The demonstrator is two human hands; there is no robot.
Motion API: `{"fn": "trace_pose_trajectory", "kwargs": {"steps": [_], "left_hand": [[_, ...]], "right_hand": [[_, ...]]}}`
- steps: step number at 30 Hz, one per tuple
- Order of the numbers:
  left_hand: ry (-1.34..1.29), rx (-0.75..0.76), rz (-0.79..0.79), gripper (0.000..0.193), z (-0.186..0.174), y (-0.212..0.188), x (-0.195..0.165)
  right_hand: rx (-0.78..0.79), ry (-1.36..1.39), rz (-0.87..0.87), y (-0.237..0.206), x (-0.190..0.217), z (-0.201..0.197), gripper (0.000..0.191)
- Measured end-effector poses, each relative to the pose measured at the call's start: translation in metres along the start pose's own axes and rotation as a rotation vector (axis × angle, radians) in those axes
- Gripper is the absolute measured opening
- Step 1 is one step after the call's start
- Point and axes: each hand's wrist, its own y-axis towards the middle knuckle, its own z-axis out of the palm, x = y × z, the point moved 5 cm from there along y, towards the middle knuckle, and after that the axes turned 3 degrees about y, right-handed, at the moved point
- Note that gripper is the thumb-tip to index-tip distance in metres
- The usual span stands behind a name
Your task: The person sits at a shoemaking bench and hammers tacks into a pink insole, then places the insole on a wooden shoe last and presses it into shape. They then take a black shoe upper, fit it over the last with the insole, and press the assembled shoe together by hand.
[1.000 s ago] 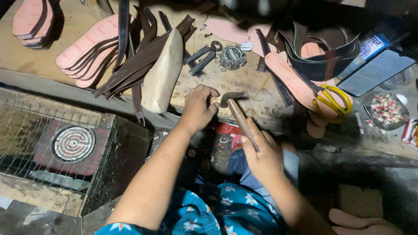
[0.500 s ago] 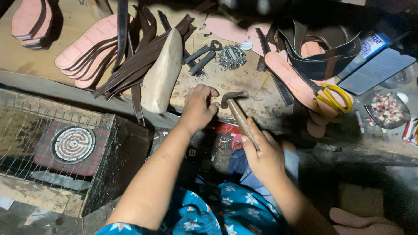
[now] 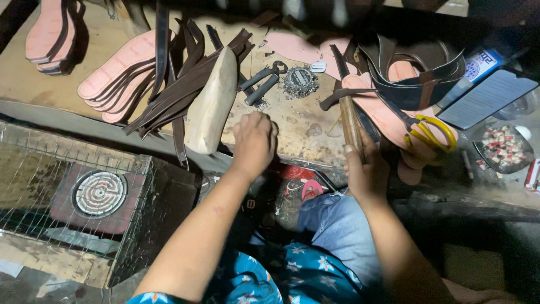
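My right hand (image 3: pixel 367 169) grips the wooden handle of a hammer (image 3: pixel 350 121), whose dark metal head is raised over the worn workbench (image 3: pixel 306 132). My left hand (image 3: pixel 255 141) is closed into a fist and rests on the bench's front part, just right of a pale wooden shoe last (image 3: pixel 211 104). Whether the fist pinches something small I cannot tell. Several dark brown leather straps (image 3: pixel 174 95) fan out behind the last. A pile of small metal nails (image 3: pixel 299 81) lies beyond my left hand.
Stacked pink insoles (image 3: pixel 121 76) lie at the left, more insoles and strap uppers (image 3: pixel 416 79) at the right. Yellow-handled scissors (image 3: pixel 430 132), black pliers (image 3: pixel 261 84), a dish of small pieces (image 3: pixel 502 146) and a round electric heater (image 3: pixel 98 194) in a wire cage surround the bench.
The hammer has swung up and to the right, away from my left fist. My left hand stays on the bench.
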Motion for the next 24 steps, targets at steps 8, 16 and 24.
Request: {"fn": "trace_pose_trajectory", "kwargs": {"steps": [8, 16, 24], "left_hand": [[0.164, -0.143, -0.047, 0.008, -0.007, 0.039, 0.019], [0.083, -0.006, 0.201, 0.015, 0.036, 0.069, -0.035], [0.060, 0.161, 0.039, 0.020, 0.071, 0.094, -0.051]], "right_hand": [[0.019, 0.172, -0.054, 0.004, -0.002, 0.002, 0.051], [0.008, 0.372, 0.033, 0.019, -0.028, 0.001, 0.047], [-0.015, 0.409, 0.034, 0.015, -0.021, -0.002, 0.046]]}}
